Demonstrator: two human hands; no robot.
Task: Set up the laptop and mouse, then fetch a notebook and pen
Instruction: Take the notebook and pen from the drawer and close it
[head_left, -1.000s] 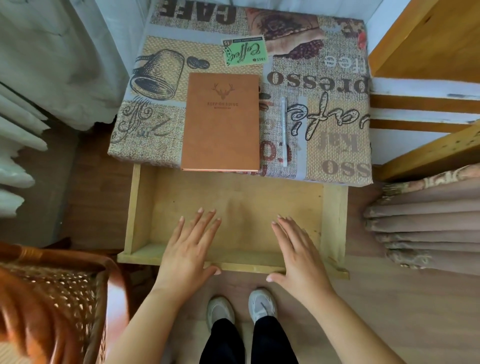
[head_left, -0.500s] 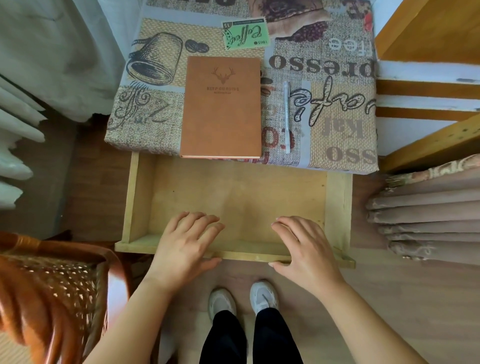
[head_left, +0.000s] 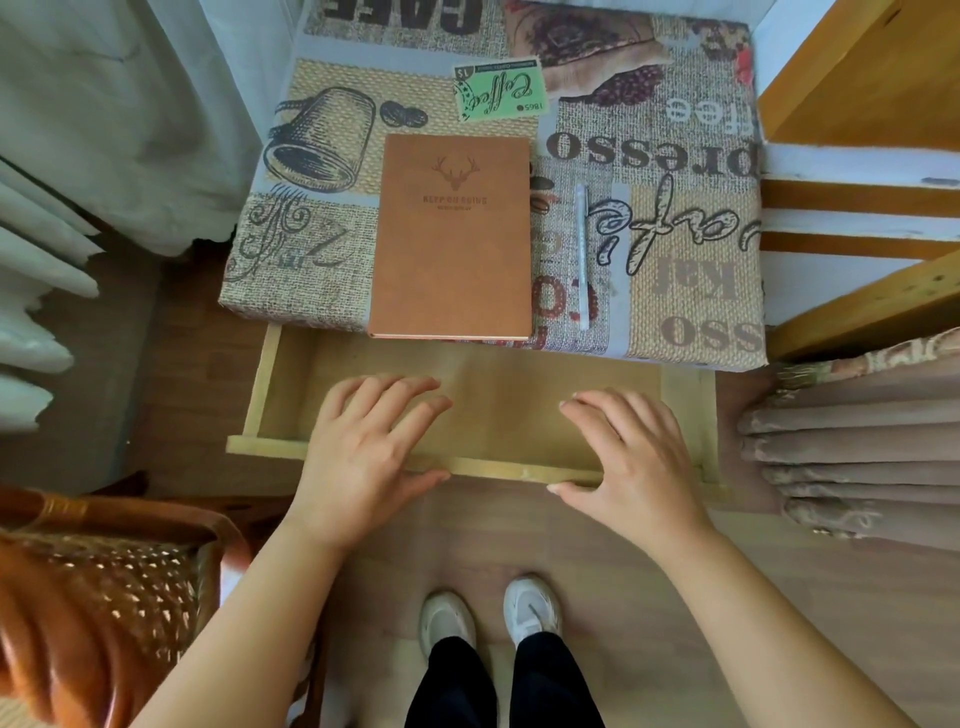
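A brown notebook (head_left: 452, 234) with a deer emblem lies on the small table (head_left: 691, 260), which wears a coffee-print cloth. A white pen (head_left: 583, 254) rests just right of it, parallel to its edge. Below the tabletop a shallow wooden drawer (head_left: 498, 467) stands partly out, its visible part empty. My left hand (head_left: 363, 457) and my right hand (head_left: 639, 467) both sit on the drawer's front rail, fingers curled over the top and thumbs on the outer face. No laptop or mouse is in view.
A wicker chair (head_left: 104, 597) with a brown frame stands at the lower left. Folded brownish curtain fabric (head_left: 857, 441) hangs at the right, under a wooden frame (head_left: 857, 208). White drapery (head_left: 104, 130) fills the left. My feet (head_left: 488, 618) stand on the wood floor.
The hands came down from above the drawer's floor onto its front rail and curled over it. The drawer has slid inward, so less of it shows.
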